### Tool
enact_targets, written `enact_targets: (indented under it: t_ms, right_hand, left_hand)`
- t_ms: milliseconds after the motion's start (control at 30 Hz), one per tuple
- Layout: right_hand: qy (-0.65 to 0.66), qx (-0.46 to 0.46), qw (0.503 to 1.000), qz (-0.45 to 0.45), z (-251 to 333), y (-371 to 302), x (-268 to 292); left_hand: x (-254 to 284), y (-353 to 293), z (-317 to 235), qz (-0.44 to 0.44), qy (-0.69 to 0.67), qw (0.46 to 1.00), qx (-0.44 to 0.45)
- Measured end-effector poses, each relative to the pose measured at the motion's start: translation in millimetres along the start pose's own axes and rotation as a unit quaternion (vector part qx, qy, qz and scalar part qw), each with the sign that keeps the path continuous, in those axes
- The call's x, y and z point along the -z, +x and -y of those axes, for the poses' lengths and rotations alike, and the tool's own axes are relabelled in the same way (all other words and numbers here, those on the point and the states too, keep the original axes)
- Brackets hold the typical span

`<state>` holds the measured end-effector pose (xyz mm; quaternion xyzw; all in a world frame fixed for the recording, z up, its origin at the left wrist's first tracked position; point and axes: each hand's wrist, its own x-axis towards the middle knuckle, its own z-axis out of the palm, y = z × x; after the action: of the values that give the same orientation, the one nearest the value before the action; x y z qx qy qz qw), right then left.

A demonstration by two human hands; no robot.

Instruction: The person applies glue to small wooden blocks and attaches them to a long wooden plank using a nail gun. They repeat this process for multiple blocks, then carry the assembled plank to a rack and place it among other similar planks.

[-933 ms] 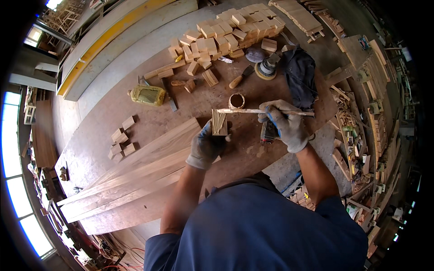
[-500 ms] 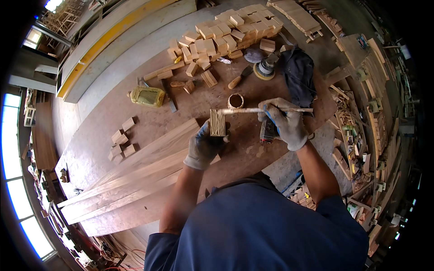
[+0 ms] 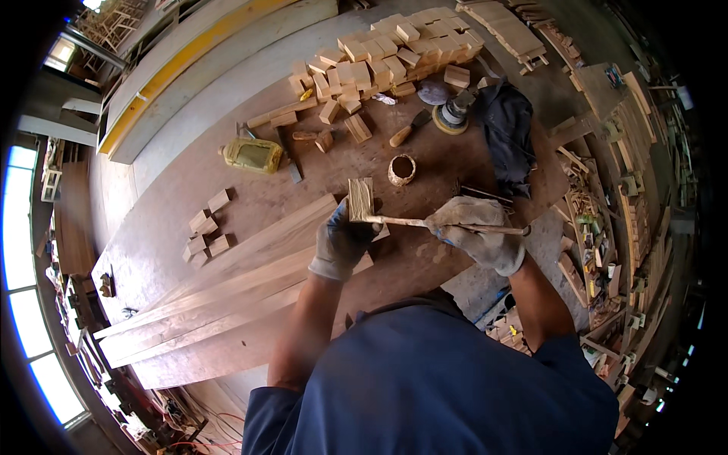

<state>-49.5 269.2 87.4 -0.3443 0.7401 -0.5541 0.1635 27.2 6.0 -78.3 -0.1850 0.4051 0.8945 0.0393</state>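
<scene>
Currently, gloved left hand grasps a wood block, streaked face toward the camera, over the table and just beside the ends of the long boards. Gloved right hand clasps a thin stick, its tip at the block's lower right corner. Open cup stands right of the block, apart from both hands.

Brown table | block pile | loose blocks | long boards | yellowish bottle | round pot | sander | dark cloth
</scene>
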Motion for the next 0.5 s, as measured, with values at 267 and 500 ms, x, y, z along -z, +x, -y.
enact_targets:
  t_ms: [267, 500]
  right_hand:
    - [-0.042, 0.039, 0.995, -0.08, -16, 13, 2]
    - [-0.009, -0.031, 0.999, 0.005, 9, 6, 9]
  left_hand:
    - [-8, -3, -13, 0.051, -0.113, 0.991, 0.04]
    - [10, 0, -1, 0.085, -0.206, 0.974, 0.042]
